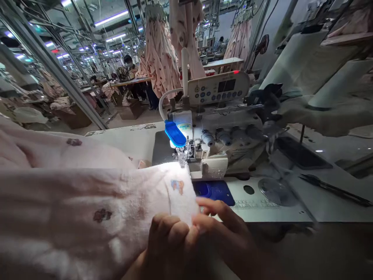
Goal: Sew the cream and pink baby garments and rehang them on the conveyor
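A pale pink printed fabric (pixel 87 202) with small brown motifs fills the lower left and runs up to the presser foot (pixel 183 155) of a white JACK overlock sewing machine (pixel 210 132). My left hand (pixel 169 241) pinches the fabric's near edge, fingers curled over it. Just to its right, my right hand (pixel 223 225) holds the same edge between its fingers, a short way in front of the foot. A small colored label or print (pixel 177 186) shows on the fabric near the hands. The lower side of the cloth is hidden.
A blue phone (pixel 214 192) lies on the white machine table (pixel 271 210) beside a ruler scale, with long snips (pixel 335 189) at the right. A blue clip light (pixel 175 133) sits on the machine. Pink garments (pixel 160 58) hang behind it, and a co-worker (pixel 128 64) sits among further tables.
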A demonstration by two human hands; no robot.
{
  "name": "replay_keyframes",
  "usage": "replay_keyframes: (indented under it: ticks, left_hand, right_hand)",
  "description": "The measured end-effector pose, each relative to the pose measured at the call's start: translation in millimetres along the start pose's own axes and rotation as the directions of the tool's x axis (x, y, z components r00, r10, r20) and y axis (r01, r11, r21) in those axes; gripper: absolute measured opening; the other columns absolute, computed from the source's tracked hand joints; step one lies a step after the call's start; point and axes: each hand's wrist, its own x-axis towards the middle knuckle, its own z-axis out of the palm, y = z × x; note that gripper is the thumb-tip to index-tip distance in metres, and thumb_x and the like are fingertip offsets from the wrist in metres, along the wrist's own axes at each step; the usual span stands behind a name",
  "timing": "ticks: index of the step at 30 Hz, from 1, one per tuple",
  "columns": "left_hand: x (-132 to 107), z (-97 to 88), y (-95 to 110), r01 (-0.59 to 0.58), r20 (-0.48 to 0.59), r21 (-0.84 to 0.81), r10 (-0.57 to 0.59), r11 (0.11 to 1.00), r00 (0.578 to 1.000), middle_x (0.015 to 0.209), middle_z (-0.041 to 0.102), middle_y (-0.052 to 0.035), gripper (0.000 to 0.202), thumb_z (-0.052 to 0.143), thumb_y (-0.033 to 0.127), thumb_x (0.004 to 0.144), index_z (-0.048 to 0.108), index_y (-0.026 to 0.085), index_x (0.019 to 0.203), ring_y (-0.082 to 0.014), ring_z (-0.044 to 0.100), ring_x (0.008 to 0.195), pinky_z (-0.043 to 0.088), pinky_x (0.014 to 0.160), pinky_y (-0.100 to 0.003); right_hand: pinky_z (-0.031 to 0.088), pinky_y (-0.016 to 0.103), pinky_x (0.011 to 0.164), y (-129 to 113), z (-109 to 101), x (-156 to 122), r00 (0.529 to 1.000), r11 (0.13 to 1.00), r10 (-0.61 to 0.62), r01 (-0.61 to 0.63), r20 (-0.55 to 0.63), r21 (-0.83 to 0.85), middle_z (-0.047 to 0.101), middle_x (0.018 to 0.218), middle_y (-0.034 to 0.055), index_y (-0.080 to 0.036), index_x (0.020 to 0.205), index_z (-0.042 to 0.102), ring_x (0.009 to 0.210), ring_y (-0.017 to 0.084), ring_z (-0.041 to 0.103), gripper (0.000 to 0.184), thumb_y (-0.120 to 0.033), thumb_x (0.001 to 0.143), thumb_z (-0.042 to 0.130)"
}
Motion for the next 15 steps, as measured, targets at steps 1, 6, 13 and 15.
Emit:
replay_keyframes:
  ticks: [1, 6, 13, 15]
  left_hand:
    - [4.1, -0.4, -3.7, 0.020, 0.005, -0.041, -0.020, 0.999, 1.000, 0.072, 0.054, -0.0040, 0.009, 0.049, 0.019, 0.084, 0.058, 0.016, 0.085, -0.0168, 0.053, 0.079, 0.040, 0.081, -0.035]
    - [24.6, -6.4, -33.1, 0.069, 0.320, 0.113, -0.102, 0.991, 0.942, 0.128, 0.048, -0.0167, 0.050, 0.035, 0.038, 0.091, 0.038, 0.006, 0.129, -0.0260, 0.037, 0.126, 0.035, 0.104, -0.044]
    - [37.6, 4.7, -56.9, 0.079, 0.375, 0.165, -0.137, 0.983, 0.917, 0.136, 0.045, -0.0090, 0.045, 0.042, 0.026, 0.088, 0.040, 0.012, 0.131, -0.0198, 0.037, 0.128, 0.039, 0.105, -0.042]
    - [38.2, 5.2, -57.5, 0.081, 0.371, 0.158, -0.135, 0.984, 0.919, 0.134, 0.046, -0.0111, 0.045, 0.041, 0.029, 0.089, 0.041, 0.011, 0.130, -0.0208, 0.040, 0.127, 0.042, 0.103, -0.044]
  right_hand:
    - [0.046, 0.026, 0.074, 3.5, -1.2, 2.2, 0.997, 0.998, -0.060, 0.060, 0.046, 0.004, 0.063, 0.098, 0.0023, -0.024, 0.095, 0.060, 0.078, 0.014, 0.058, 0.020, -0.020, 0.095, 0.040]
    - [0.040, 0.027, 0.071, 10.2, -4.7, 4.1, 0.988, 0.990, -0.134, 0.137, 0.082, -0.035, 0.065, 0.087, 0.0019, -0.020, 0.091, 0.056, 0.074, 0.014, 0.058, 0.018, -0.014, 0.095, 0.040]
    - [0.040, 0.026, 0.069, 18.2, 4.1, 11.2, 0.993, 0.990, -0.121, 0.120, -0.003, -0.078, 0.065, 0.084, 0.0015, -0.020, 0.088, 0.057, 0.072, 0.013, 0.058, 0.024, -0.016, 0.097, 0.034]
    - [0.039, 0.027, 0.065, 21.7, 8.8, 14.3, 0.986, 0.981, -0.163, 0.160, -0.019, -0.111, 0.066, 0.086, 0.0021, -0.020, 0.089, 0.057, 0.070, 0.013, 0.058, 0.019, -0.015, 0.094, 0.039]
